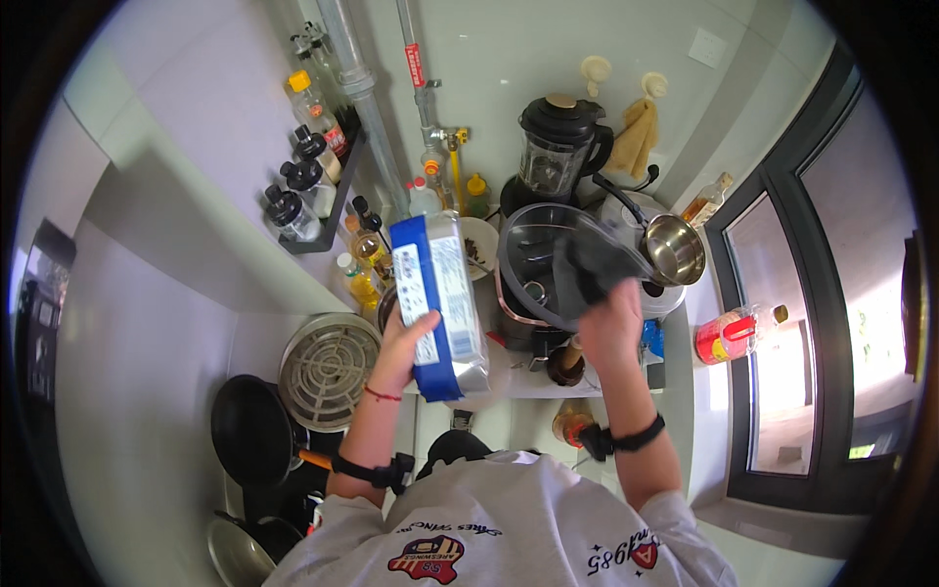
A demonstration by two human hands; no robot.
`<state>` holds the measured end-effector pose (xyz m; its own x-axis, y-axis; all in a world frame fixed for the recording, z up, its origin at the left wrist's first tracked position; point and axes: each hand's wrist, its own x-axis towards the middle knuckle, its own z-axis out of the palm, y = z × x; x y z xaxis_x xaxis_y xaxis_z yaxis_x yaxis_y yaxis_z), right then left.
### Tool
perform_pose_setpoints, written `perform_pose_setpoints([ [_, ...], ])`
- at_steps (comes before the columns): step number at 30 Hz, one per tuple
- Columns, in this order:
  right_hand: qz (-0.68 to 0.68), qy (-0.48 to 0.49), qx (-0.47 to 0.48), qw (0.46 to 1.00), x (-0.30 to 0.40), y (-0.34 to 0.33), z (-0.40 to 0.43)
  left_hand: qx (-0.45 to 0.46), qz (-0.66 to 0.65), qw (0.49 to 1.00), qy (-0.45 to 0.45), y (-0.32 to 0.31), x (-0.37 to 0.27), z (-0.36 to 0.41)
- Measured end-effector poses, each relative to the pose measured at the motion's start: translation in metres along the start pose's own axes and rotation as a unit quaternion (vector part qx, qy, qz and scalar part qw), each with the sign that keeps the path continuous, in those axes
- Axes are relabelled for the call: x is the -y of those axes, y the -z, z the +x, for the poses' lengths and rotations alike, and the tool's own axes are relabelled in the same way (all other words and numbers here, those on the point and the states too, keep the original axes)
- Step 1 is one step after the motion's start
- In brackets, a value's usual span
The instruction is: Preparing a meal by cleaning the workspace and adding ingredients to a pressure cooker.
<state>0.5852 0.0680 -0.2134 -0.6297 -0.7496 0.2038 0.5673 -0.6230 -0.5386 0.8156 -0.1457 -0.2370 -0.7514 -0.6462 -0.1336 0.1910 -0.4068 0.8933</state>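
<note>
In my left hand [411,341] I grip a blue and white plastic package [440,301] that bears writing, its long side upright in front of me. A dark grey cloth [594,268], slightly blurred, hangs from my right hand [615,323]. The cloth lies over the right part of a clear round lid or bowl [517,282], which rests tilted on a dark pot with a copper-coloured rim [506,304]. Just below the pot, near my right wrist, stands a brown pestle and mortar [566,365].
A blender [554,150] stands behind the pot, with a small steel saucepan [673,249] to its right. Several oil bottles [361,277] are at the left, below a wall rack of seasoning jars [293,213]. A round metal rack [330,370] and a black frying pan [251,431] lie lower left.
</note>
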Motion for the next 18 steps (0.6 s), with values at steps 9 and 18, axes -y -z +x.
perform_pose_setpoints([
  [9,-0.717,0.161,0.308,0.604,-0.079,-0.129,0.097,0.091,0.078,0.989,-0.09,0.009,-0.023,-0.021],
  [18,-0.755,0.137,0.212,0.606,-0.067,-0.165,0.086,-0.008,0.465,0.863,-0.196,-0.014,-0.041,-0.043],
])
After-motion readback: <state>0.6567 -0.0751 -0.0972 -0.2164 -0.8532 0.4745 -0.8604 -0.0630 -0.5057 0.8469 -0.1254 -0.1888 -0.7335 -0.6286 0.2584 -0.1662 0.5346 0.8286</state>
